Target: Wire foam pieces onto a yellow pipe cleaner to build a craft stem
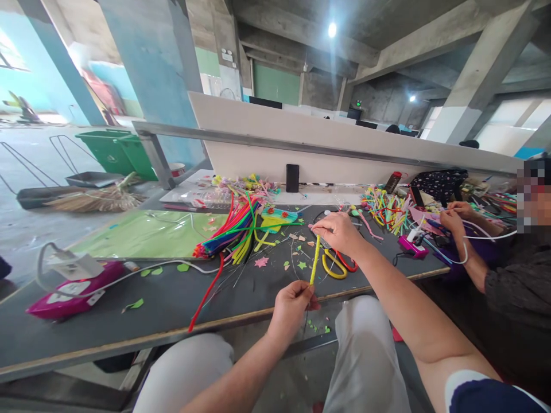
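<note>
Stretched between my two hands is a yellow pipe cleaner [315, 260] that looks twisted, held nearly upright above the table's front edge. My left hand [293, 304] pinches its lower end. At the upper end, the fingers of my right hand [338, 230] are closed on it. Just right of it lie a yellow loop [334, 265] and a red curved piece [352, 265]. A bundle of coloured pipe cleaners [232, 229] rests to the left, with a pink star [261, 262] and a green star [302, 265] nearer my hands.
A magenta power strip [77, 289] with a white cable sits at the left. A black phone [292, 178] leans on the white partition [258, 155]. At the right, a co-worker's hands [456, 219] work beside another pipe cleaner pile [387, 211]. Green sheet material [146, 232] covers the far left.
</note>
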{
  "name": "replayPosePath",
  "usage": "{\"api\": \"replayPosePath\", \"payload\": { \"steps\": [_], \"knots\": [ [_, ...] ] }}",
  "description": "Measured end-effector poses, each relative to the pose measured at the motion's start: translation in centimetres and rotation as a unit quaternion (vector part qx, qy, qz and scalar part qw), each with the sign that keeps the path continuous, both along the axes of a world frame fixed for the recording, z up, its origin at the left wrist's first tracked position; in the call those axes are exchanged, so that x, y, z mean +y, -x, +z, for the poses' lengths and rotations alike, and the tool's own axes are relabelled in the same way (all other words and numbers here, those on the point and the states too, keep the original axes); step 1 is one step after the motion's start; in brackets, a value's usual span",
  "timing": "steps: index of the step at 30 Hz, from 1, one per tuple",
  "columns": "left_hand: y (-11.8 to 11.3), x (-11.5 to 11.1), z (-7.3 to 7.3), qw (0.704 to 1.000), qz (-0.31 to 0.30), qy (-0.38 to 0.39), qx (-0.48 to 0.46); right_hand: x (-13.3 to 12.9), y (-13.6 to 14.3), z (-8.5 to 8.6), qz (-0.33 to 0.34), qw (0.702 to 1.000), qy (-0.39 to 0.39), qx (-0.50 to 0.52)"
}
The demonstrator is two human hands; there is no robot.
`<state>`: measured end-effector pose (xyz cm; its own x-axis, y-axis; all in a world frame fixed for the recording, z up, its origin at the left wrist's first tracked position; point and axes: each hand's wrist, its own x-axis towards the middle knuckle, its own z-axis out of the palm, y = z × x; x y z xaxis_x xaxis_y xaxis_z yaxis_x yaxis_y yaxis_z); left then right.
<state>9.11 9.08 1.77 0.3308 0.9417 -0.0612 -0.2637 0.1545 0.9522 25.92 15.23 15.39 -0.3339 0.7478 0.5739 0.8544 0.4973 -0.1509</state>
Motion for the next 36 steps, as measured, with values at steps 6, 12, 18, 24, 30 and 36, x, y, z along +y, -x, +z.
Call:
{"api": "replayPosePath", "payload": {
  "steps": [6,12,18,24,30,36],
  "knots": [
    [0.1,-0.1,-0.1,1.000,-0.008,0.002,-0.005,1.1,0.4,-0.1,-0.036,0.999,0.036,-0.009],
    [0.0,-0.3,0.0,1.000,-0.015,0.007,-0.018,1.0,0.3,0.1,-0.040,0.995,0.073,0.061],
    [1.5,0.6,1.8,0.995,0.009,0.070,-0.069,-1.7,0.1,-1.8,0.012,0.888,0.066,0.455],
    [3.6,2.0,2.7,0.991,-0.005,0.061,-0.120,-3.6,4.4,-9.4,0.081,0.707,0.237,0.661],
    [3.8,2.3,2.6,0.987,-0.034,0.069,-0.139,-3.7,6.5,-11.8,0.174,0.602,0.307,0.716],
    [3.4,2.1,2.2,0.990,-0.014,0.072,-0.120,-3.5,6.0,-12.4,0.175,0.595,0.278,0.734]
  ]
}}
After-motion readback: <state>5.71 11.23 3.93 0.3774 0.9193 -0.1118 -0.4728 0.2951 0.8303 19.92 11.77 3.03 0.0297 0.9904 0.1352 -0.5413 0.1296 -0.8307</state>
